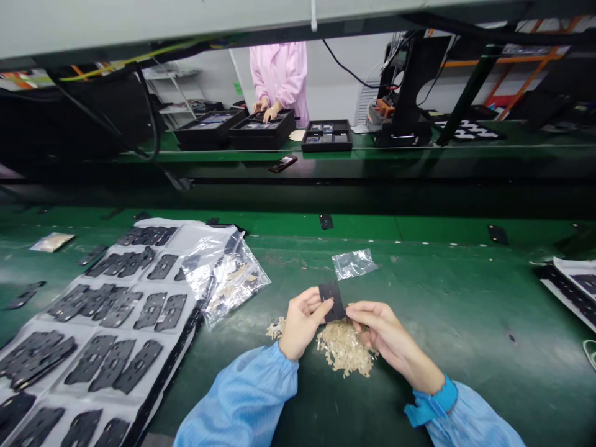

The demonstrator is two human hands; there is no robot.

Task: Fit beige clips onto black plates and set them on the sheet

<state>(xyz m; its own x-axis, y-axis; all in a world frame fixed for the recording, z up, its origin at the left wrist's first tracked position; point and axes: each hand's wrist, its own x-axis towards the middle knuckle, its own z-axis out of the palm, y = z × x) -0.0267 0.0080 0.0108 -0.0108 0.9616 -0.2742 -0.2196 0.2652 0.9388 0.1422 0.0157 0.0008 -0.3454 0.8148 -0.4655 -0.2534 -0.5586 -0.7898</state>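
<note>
A flat black plate (331, 300) with small cut-outs is pinched by my left hand (300, 321), thumb on its near face. My right hand (382, 335) has thumb and forefinger together at the plate's lower right edge. Whatever may be between those fingertips is too small to name. Just below both hands lies a heap of small tan pieces (345, 349) on the green table (354, 413). A few more tan pieces (275, 328) lie left of the heap, by my left wrist.
To the left, a grey-white compartment tray (135, 338) carries several black plates (88, 360). A clear bag of tan pieces (235, 279) overlaps its right edge. Beyond my hands lies a small clear bag (354, 264). Across the belt, a person in pink (282, 77) handles black trays (261, 131).
</note>
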